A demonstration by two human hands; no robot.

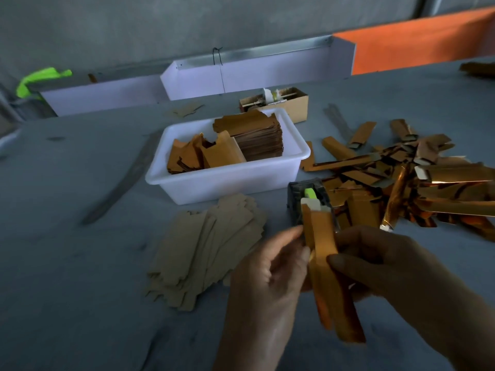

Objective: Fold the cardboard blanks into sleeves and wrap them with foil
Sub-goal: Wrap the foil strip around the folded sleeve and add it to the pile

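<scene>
Holding the half-wrapped sleeve (325,266) upright between both hands is the right start, and the step in hand looks like closing the gold foil around the folded cardboard just in front of the small dark dispenser (308,202) with its green roll. The left hand (265,279) pinches the sleeve's left edge with thumb and fingertips curled onto it, while the right hand (385,266) grips the opposite side, its thumb pressed on the foil face and its other fingers curled behind, mostly hidden. To do this well, I would keep the foil taut across the face, run the thumbs along the long edges so the crease sits sharp, and keep the white end of the sleeve, near the dispenser, square before any fixing. Letting the grip slacken could wrinkle the thin foil or let the fold spring back. Plain cardboard blanks (209,250) lie fanned on the worktop (80,263) to the left, more stock stands in the white tub (227,180), and finished gold sleeves (417,183) are heaped to the right, so plenty appears left to do.
</scene>
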